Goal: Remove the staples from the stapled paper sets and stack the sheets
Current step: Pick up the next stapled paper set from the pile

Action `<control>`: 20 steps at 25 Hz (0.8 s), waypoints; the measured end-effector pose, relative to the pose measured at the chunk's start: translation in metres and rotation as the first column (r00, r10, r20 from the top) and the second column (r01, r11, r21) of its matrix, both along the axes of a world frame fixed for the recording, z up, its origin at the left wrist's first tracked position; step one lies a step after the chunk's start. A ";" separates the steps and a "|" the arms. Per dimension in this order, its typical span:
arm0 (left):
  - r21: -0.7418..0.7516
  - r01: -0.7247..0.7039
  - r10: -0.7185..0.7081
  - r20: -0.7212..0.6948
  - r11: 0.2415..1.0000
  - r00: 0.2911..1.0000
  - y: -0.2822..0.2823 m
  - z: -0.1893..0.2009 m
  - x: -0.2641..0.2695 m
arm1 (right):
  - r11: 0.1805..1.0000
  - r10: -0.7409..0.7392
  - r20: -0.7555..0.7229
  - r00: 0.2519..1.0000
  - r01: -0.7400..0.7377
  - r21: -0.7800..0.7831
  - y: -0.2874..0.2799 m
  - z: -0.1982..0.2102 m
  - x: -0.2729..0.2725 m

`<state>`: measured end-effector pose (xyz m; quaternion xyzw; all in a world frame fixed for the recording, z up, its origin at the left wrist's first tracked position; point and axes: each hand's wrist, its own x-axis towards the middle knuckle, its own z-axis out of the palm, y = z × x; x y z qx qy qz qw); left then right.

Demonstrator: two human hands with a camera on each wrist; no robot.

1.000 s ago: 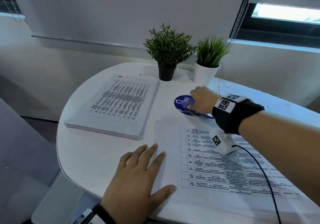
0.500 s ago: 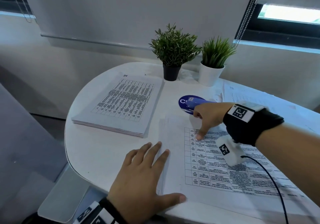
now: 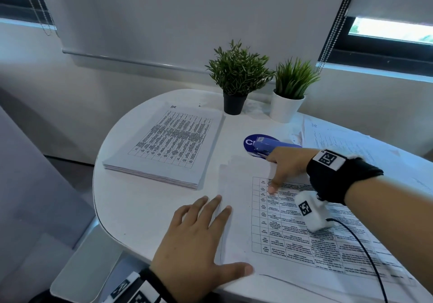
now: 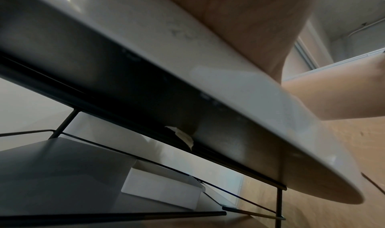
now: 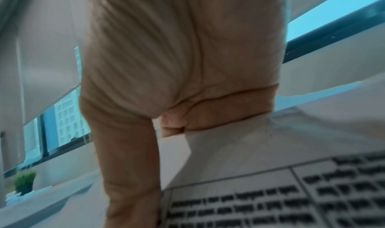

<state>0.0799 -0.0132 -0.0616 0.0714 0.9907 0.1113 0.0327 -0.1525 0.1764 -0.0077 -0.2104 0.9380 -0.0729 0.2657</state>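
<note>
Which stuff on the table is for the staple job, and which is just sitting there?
For the job:
- printed sheets under both hands
- left hand, flat on their edge
- right hand, fingertip on them
- stacked sheets
- blue stapler-like tool
- more papers at the right

Just sitting there:
- plant in black pot
- plant in white pot
- blue round sticker

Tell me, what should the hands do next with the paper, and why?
Probably slide the top sheet toward the paper stack. The left hand lies flat on its edge, the right hand presses a fingertip on it, and the stapler rests unheld.
</note>
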 end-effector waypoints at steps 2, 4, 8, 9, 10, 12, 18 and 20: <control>0.020 0.004 -0.004 -0.018 1.000 1.000 -0.001 -0.002 -0.001 | 1.000 0.013 0.032 0.999 -0.012 -0.028 0.004 0.003 0.000; 0.042 -0.010 0.012 -0.039 0.999 0.999 -0.002 -0.003 -0.001 | 0.995 0.021 0.020 1.000 -0.019 -0.102 0.007 0.016 0.006; 0.441 -0.152 0.190 -0.044 0.885 0.981 -0.004 -0.005 0.001 | 0.903 -0.119 -0.149 0.982 0.044 -0.427 0.020 0.072 0.029; 0.647 -0.195 0.275 -0.023 0.737 0.961 -0.004 -0.003 -0.001 | 0.850 -0.165 -0.149 0.975 0.064 -0.523 0.025 0.085 0.039; 0.825 -0.201 0.352 0.002 0.528 0.936 -0.004 -0.001 -0.005 | 0.780 -0.208 -0.133 0.969 0.082 -0.621 0.030 0.096 0.048; 0.978 -0.149 0.386 0.083 0.145 0.919 -0.007 0.008 -0.017 | 0.591 -0.287 -0.076 0.955 0.114 -0.799 0.035 0.107 0.069; 0.964 0.116 0.414 -0.209 0.238 0.886 0.000 0.063 -0.041 | 0.255 -0.517 -0.069 0.853 0.076 -0.964 0.025 0.097 0.109; 0.952 0.198 0.437 -0.286 0.235 0.853 0.002 0.088 -0.045 | 0.333 -0.584 -0.207 0.785 -0.001 -0.943 0.024 0.103 0.120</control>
